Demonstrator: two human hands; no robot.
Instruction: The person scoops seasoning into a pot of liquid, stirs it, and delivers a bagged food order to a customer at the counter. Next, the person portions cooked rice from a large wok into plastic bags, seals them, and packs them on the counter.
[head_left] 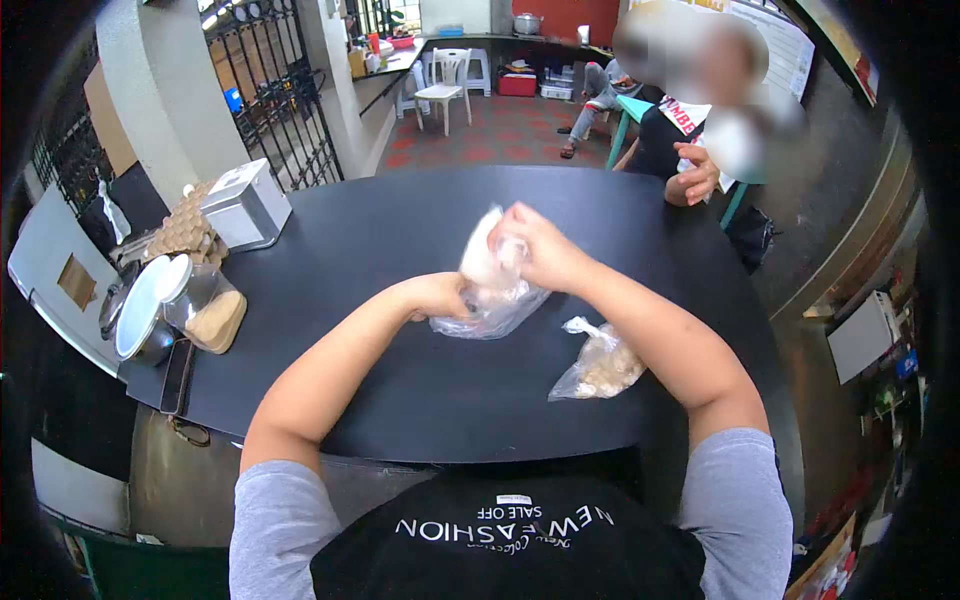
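Observation:
A clear plastic bag (500,312) with whitish contents is between my two hands over the middle of the dark table. My left hand (438,297) grips its left side, low down, with the fingers partly hidden by the plastic. Higher up, my right hand (535,245) is closed on the upper part of the bag. Below my right forearm lies a second knotted plastic bag (603,365) holding pale, lumpy pieces; neither hand touches it.
On the table's left stand a jar of tan powder (213,312), a lidded bowl (145,310), a phone (177,377), egg trays (190,225) and a metal box (247,205). Another person's hand (697,175) is at the far right edge. Beyond is a white chair (446,85).

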